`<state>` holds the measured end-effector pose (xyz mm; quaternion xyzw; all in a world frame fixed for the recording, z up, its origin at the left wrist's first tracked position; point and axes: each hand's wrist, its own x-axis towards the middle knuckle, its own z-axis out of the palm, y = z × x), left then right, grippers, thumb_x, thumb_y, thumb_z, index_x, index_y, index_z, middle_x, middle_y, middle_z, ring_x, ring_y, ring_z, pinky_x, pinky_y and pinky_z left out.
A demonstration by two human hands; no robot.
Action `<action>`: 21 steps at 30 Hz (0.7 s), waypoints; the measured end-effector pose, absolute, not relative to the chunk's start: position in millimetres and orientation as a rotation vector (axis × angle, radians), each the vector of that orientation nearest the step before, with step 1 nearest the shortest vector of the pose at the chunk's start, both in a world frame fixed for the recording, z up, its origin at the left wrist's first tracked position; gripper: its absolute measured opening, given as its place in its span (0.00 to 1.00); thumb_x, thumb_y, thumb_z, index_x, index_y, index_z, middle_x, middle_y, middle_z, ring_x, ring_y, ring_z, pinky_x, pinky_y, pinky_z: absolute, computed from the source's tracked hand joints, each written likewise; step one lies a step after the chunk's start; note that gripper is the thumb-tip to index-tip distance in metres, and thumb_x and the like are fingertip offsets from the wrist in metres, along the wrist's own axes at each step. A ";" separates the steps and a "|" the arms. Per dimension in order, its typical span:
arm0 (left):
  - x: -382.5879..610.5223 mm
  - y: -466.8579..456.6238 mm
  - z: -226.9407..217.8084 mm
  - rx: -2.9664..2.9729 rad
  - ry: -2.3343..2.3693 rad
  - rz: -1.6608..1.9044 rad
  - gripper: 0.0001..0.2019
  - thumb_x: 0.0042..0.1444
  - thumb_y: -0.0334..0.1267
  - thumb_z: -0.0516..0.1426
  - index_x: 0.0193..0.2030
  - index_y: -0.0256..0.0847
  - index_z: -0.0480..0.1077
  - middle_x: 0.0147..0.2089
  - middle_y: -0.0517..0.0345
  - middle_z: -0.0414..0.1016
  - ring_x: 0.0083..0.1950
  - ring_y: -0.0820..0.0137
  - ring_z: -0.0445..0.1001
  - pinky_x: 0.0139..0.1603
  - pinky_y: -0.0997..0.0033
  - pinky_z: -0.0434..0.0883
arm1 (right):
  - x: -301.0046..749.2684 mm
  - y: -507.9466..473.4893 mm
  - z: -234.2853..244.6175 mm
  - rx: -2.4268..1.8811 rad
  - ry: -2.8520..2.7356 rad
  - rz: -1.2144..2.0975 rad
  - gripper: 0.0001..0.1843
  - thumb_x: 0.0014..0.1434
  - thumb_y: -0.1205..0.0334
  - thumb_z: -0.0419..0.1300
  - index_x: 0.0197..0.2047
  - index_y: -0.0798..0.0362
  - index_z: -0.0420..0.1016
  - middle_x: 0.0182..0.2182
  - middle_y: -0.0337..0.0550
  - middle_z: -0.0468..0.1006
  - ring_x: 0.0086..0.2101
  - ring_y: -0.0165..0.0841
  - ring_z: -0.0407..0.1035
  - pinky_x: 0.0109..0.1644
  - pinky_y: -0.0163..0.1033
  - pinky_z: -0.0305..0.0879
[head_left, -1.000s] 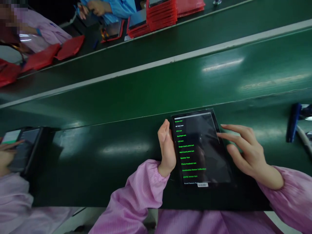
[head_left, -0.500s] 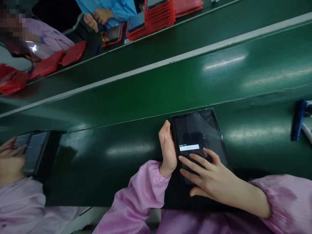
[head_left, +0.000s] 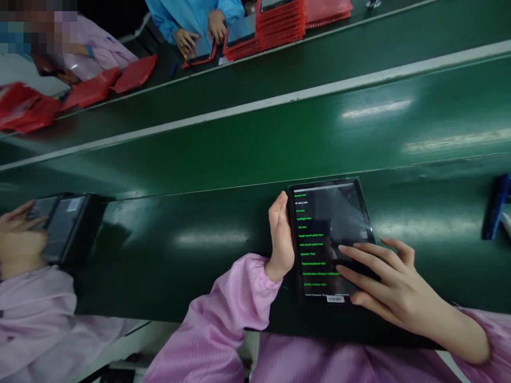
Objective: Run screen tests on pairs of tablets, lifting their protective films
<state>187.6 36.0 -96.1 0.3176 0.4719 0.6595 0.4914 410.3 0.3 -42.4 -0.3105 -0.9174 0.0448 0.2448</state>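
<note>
A black tablet (head_left: 331, 223) lies on the green bench, its lit screen showing a list of test names, mostly in green letters. Along its left edge stands my left hand (head_left: 280, 236), fingers stretched out and together, the palm side against the tablet. My right hand (head_left: 393, 282) is spread over the lower right of the screen, fingertips at or just above the glass; I cannot tell whether they touch. A small white label (head_left: 335, 299) sits at the tablet's lower edge.
To the left, a co-worker's hand (head_left: 22, 239) rests on dark tablets (head_left: 66, 223). Across the raised green divider (head_left: 223, 143), people handle devices beside red pouches (head_left: 133, 73) and a red stack (head_left: 281, 21). A blue object (head_left: 495, 207) lies at the right.
The screen has switched from a mostly dark page with a white bar to the list of tests. My right hand has moved right, uncovering more screen. My left hand stays at the edge.
</note>
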 end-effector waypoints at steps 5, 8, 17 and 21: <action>186.2 35.1 -100.0 0.791 1.187 1.583 0.25 0.68 0.63 0.55 0.62 0.51 0.71 0.73 0.53 0.68 0.74 0.58 0.67 0.74 0.55 0.66 | 403.1 -6.4 -50.1 -0.885 -2.433 0.123 0.16 0.77 0.54 0.53 0.51 0.49 0.81 0.52 0.47 0.83 0.49 0.39 0.74 0.63 0.51 0.55; 184.2 34.3 -101.9 0.807 1.193 1.556 0.25 0.68 0.62 0.55 0.63 0.51 0.70 0.73 0.54 0.67 0.75 0.58 0.65 0.76 0.55 0.64 | 403.8 -10.2 -52.5 -1.035 -2.326 0.159 0.17 0.77 0.55 0.52 0.45 0.49 0.81 0.51 0.48 0.84 0.49 0.41 0.74 0.64 0.53 0.55; 183.4 32.7 -101.8 0.809 1.180 1.540 0.26 0.68 0.63 0.55 0.64 0.51 0.69 0.74 0.53 0.67 0.75 0.58 0.65 0.76 0.55 0.64 | 421.9 23.6 -64.3 -1.101 -2.260 0.170 0.20 0.73 0.64 0.55 0.64 0.41 0.75 0.58 0.46 0.77 0.53 0.44 0.72 0.55 0.51 0.68; 183.8 33.3 -108.8 0.833 1.148 1.507 0.30 0.67 0.65 0.54 0.67 0.50 0.66 0.75 0.49 0.65 0.76 0.57 0.64 0.78 0.53 0.61 | 415.3 58.6 -92.4 -1.287 -1.906 0.402 0.27 0.76 0.57 0.54 0.75 0.41 0.61 0.68 0.54 0.68 0.66 0.47 0.66 0.60 0.52 0.72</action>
